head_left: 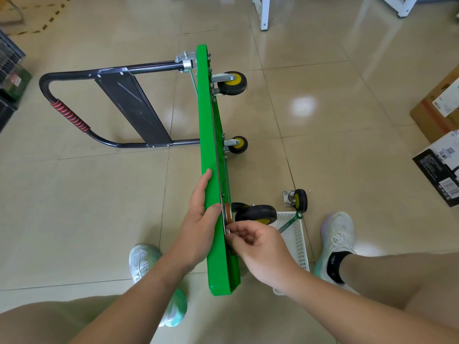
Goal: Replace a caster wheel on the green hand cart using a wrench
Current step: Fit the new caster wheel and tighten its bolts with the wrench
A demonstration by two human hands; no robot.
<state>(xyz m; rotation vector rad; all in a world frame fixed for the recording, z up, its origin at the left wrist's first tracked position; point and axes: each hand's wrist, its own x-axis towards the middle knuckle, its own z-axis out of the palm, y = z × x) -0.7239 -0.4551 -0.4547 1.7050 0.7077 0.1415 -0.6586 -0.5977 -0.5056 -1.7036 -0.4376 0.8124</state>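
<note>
The green hand cart (211, 150) stands on its side edge on the tiled floor, its black handle (74, 115) folded out to the left. My left hand (201, 214) lies flat against the deck's top face, thumb over the edge. My right hand (255, 247) pinches a small fastener at the mounting plate of the near caster wheel (255, 213), black with a yellow hub. Two more casters (232, 83) (238, 144) stick out to the right farther up. A loose caster (296, 201) lies on the floor. A green wrench (289, 223) rests across a white basket (296, 238).
My two white shoes (144, 261) (335, 242) stand on either side of the cart's near end. Cardboard boxes (439, 115) sit at the right edge, a black crate (10, 78) at the left, white furniture legs (264, 13) at the top.
</note>
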